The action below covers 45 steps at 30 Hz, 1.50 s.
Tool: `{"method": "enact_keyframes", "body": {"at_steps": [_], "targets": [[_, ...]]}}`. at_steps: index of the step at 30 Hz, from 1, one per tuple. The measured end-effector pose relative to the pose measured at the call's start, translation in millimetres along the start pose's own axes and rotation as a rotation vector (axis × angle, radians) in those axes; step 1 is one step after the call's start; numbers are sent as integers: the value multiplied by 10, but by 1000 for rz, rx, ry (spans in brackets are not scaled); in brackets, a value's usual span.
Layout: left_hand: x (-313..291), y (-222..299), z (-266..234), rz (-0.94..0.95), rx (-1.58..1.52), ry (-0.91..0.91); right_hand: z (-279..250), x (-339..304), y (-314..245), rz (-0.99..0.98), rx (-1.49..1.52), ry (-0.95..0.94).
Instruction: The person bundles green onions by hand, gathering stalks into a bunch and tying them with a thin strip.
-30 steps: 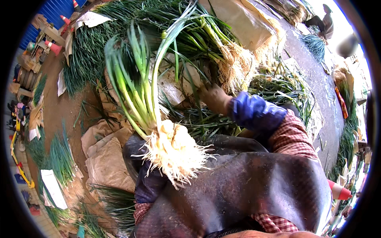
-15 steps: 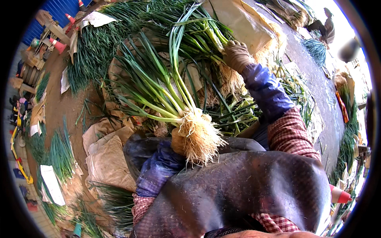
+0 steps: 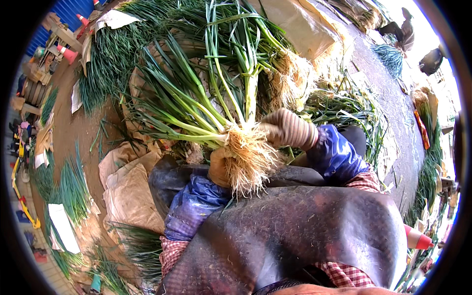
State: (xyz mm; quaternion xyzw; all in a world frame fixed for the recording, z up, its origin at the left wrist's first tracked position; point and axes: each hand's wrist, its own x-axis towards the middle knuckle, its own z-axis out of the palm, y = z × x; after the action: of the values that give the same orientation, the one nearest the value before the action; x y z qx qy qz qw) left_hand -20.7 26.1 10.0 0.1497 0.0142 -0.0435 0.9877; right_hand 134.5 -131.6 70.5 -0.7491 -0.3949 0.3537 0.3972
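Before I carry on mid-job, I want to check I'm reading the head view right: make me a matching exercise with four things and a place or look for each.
1. Hanging roots
2. Left hand
3. Right hand
4. Apron

a. dark, below both hands
b. right of the roots
c. pale and stringy
d. left of the roots

Pairs: 1-c; 2-d; 3-b; 4-a

The right hand [image 3: 282, 125] is bent inward, its fingers [image 3: 268, 131] curled and pointing left, the wrist [image 3: 306, 133] and right forearm [image 3: 339, 153] behind them to the lower right; below and left of those fingers the left hand [image 3: 219, 168] is in a grasp, partly hidden, its forearm [image 3: 194, 204] slanting down-left
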Motion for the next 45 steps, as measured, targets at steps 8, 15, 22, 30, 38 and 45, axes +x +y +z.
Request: {"method": "enact_keyframes", "body": {"at_steps": [8, 15, 22, 30, 38, 45], "targets": [[-4, -51, -89, -55, -41, -47, -398, 961, 431, 225, 719, 315], [-16, -51, -56, -42, -80, -112, -393, 490, 94, 15, 718, 545], [57, -56, -77, -40, -119, -111, -93, -213, -195, -196, 640, 699], [72, -35, -261, 15, -155, -49, -559, -598, -392, -612, 599, 1212], [68, -50, -74, 62, -85, -97, -20, 274, 572, 252, 915, 168], [87, -51, -209, -1, -108, -197, 186, 519, 698, -22, 1254, 213]]}}
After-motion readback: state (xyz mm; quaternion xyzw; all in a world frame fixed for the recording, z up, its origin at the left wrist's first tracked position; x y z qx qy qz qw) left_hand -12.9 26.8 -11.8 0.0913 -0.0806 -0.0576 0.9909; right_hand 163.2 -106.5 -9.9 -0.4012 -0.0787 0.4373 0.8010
